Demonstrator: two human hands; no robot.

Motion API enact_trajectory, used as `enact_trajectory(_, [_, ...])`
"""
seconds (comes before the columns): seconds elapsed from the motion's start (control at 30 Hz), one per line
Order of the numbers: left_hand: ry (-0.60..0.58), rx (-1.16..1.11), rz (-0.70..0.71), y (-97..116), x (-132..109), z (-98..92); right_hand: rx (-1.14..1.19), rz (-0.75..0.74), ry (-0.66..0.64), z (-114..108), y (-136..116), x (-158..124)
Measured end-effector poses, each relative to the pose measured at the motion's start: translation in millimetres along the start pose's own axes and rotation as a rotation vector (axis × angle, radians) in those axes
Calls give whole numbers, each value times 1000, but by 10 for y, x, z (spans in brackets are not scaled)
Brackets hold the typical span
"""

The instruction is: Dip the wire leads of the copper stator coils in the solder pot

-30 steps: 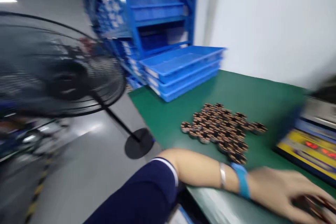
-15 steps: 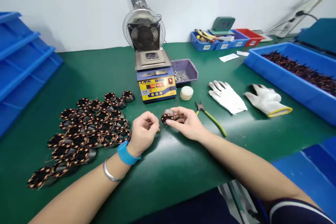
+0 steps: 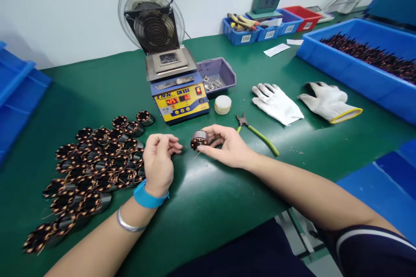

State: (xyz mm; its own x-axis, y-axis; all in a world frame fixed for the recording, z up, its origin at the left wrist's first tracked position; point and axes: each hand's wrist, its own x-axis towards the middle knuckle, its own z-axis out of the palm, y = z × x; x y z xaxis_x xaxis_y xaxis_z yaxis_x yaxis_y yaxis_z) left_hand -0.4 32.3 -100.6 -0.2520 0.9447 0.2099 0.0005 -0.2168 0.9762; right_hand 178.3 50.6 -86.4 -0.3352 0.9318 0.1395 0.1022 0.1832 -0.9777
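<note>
A round wound coil (image 3: 199, 138), grey-sided with copper windings, is between the thumb and fingers of my right hand (image 3: 227, 146). Thin wire ends hang below it. To its left, apart from the coil, my left hand (image 3: 160, 158) has thumb and fingers pressed together; whatever they pinch is too small to make out. Several similar coils (image 3: 97, 156) lie grouped on the green table (image 3: 208, 225), left of my left hand. Green-handled cutters (image 3: 260, 136) rest just beyond my right hand.
Behind my hands stand a solder pot (image 3: 182, 99), a purple tray (image 3: 227, 86) and a round white pad (image 3: 222, 104). White gloves (image 3: 277, 104) lie right. Small bins (image 3: 243, 39) line the back; a large blue bin (image 3: 354, 69) is far right, blue trays (image 3: 16, 95) far left.
The view has shifted and turned. My left hand has turned more upright and sits slightly farther from the coil. My right hand still holds the coil, its grey side now showing more.
</note>
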Motion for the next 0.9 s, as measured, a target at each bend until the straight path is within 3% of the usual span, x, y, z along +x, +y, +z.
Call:
enact_trajectory(0.2, [-265, 443, 581, 71, -74, 8, -28, -26, -37, 24, 4, -35])
enact_trajectory(0.33, [-230, 479, 671, 96, -67, -2, -104, -66, -30, 9, -1, -42])
enact_trajectory(0.43, [-240, 416, 556, 76, -54, -1, -175, -116, -21, -9, -11, -40])
enact_trajectory(0.57, [-158, 75, 28, 18, -49, 13, -69, -42, -22, -30, -21, -22])
enact_trajectory(0.63, [-91, 12, -85, 5, -50, 7, -26, 5, -13, -35, -24, -12])
enact_trajectory(0.67, [-65, 41, -33, 9, -49, -1, -25, 18, -7, -36, -26, -10])
enact_trajectory(0.73, [-61, 211, 236, 40, -40, -25, -40, 21, 0, -35, -33, -13])
enact_trajectory(0.83, [-231, 597, 638, 118, -2, -66, -61, -14, -1, -36, -50, -22])
enact_trajectory(0.9, [-336, 763, 716, 168, 18, -84, -63, -38, 11, -50, -57, -15])
